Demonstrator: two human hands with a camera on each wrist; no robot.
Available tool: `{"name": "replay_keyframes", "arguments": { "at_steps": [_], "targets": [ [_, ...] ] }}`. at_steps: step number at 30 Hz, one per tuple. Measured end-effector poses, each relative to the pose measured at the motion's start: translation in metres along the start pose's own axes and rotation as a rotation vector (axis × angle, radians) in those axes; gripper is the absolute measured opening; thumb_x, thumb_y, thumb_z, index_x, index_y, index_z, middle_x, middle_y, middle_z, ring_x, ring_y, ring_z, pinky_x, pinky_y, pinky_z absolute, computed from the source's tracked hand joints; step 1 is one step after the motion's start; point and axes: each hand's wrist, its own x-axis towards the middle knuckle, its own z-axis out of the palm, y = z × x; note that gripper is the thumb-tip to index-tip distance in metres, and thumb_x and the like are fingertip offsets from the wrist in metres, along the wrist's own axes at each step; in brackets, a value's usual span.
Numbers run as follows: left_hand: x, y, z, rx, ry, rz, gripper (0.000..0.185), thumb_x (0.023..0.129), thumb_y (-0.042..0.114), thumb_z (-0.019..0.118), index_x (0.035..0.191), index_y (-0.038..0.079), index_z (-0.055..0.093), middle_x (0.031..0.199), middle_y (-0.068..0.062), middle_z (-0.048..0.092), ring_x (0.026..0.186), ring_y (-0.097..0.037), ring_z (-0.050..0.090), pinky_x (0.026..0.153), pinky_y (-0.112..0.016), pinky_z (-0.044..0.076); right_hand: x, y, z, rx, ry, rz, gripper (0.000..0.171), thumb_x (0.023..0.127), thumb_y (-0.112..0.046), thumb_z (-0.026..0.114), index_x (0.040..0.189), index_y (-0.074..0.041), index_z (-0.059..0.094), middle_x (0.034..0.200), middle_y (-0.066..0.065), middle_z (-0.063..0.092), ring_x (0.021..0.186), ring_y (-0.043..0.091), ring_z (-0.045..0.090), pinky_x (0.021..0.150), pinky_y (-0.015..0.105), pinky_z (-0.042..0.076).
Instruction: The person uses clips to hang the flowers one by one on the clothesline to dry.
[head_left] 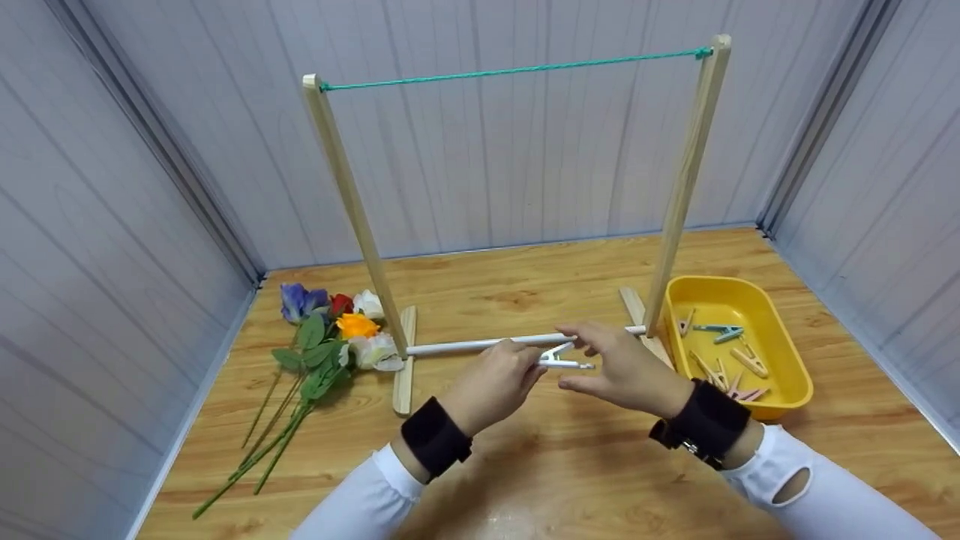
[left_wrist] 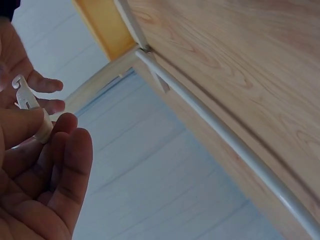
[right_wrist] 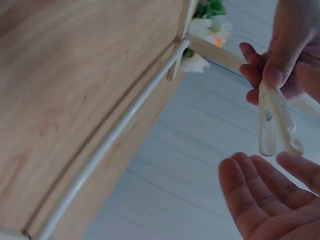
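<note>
In the head view, a white clothespin (head_left: 561, 361) is pinched at one end by the fingers of the left hand (head_left: 489, 384), in front of the white rod (head_left: 465, 346) and low over the worktop (head_left: 517, 427). Its two arms are spread towards the right hand (head_left: 630, 369), whose thumb and forefinger are held wide around the free end; no firm hold by them can be made out. Well above, the green cord (head_left: 517, 70) is strung between two wooden posts. Flowers (head_left: 356, 326) are laid to the left, and more clothespins (head_left: 729, 332) are kept in the yellow basket (head_left: 786, 352) to the right.

In the left wrist view, the clothespin is seen clasped between left thumb and fingers, its hooked tip pointed at the right hand. If it were passed across, a drop could be caused by the left fingers being loosened too soon.

In the right wrist view, the right fingers are extended below the two tips, with a gap apparent. With so little taken up by the left pinch, the clothespin might be twisted or flicked away if its tip were pushed off-centre.
</note>
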Motion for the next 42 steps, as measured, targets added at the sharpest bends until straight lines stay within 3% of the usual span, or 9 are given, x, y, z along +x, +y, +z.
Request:
{"name": "replay_keyframes", "arguments": {
  "at_steps": [6, 14, 18, 25, 31, 42],
  "targets": [
    [-0.003, 0.000, 0.004, 0.149, 0.013, 0.069, 0.018, 0.110, 0.013, 0.065, 0.094, 0.006, 0.069, 0.084, -0.004, 0.067, 0.079, -0.020, 0.065, 0.072, -0.032, 0.056, 0.000, -0.001, 0.004, -0.234, -0.053, -0.025, 0.048, 0.094, -0.017, 0.087, 0.135, 0.002, 0.069, 0.115, 0.016, 0.078, 0.089, 0.029, 0.074, 0.075, 0.039, 0.063],
    [-0.005, 0.001, 0.008, 0.341, 0.046, 0.134, 0.016, 0.109, 0.016, 0.068, 0.095, 0.008, 0.068, 0.084, -0.002, 0.069, 0.081, -0.019, 0.067, 0.075, -0.030, 0.056, 0.001, 0.000, 0.007, -0.322, -0.051, -0.090, 0.027, 0.095, -0.014, 0.085, 0.118, -0.001, 0.076, 0.106, 0.013, 0.080, 0.090, 0.026, 0.076, 0.076, 0.042, 0.063],
    [-0.005, 0.001, 0.010, 0.315, 0.029, 0.124, 0.014, 0.108, 0.017, 0.069, 0.098, 0.007, 0.069, 0.087, -0.002, 0.070, 0.083, -0.019, 0.067, 0.077, -0.030, 0.055, 0.000, 0.000, 0.007, -0.328, -0.052, -0.094, 0.023, 0.093, -0.011, 0.086, 0.111, 0.000, 0.076, 0.101, 0.014, 0.080, 0.084, 0.025, 0.075, 0.072, 0.040, 0.062],
    [-0.005, -0.001, 0.012, 0.209, 0.019, 0.060, 0.010, 0.107, 0.015, 0.070, 0.108, 0.005, 0.071, 0.093, -0.004, 0.071, 0.089, -0.022, 0.069, 0.081, -0.033, 0.058, 0.001, 0.000, 0.009, -0.370, -0.030, -0.143, 0.017, 0.091, -0.008, 0.087, 0.094, -0.004, 0.071, 0.080, 0.006, 0.070, 0.067, 0.015, 0.060, 0.059, 0.032, 0.049],
    [-0.008, -0.005, 0.011, 0.185, 0.021, 0.012, 0.028, 0.109, 0.026, 0.068, 0.127, 0.004, 0.068, 0.109, -0.008, 0.075, 0.102, -0.025, 0.073, 0.092, -0.038, 0.060, 0.000, 0.001, 0.010, -0.402, -0.005, -0.178, 0.019, 0.090, -0.007, 0.088, 0.089, -0.004, 0.069, 0.076, 0.005, 0.070, 0.064, 0.015, 0.062, 0.057, 0.031, 0.050],
    [-0.026, -0.019, -0.019, 0.130, 0.052, -0.139, 0.041, 0.112, 0.035, 0.061, 0.131, -0.001, 0.069, 0.117, -0.016, 0.076, 0.103, -0.030, 0.075, 0.087, -0.044, 0.064, -0.006, 0.010, 0.004, -0.355, 0.042, -0.141, 0.021, 0.090, -0.004, 0.087, 0.084, -0.006, 0.066, 0.073, 0.002, 0.067, 0.062, 0.006, 0.049, 0.055, 0.025, 0.043]
  ]
}}
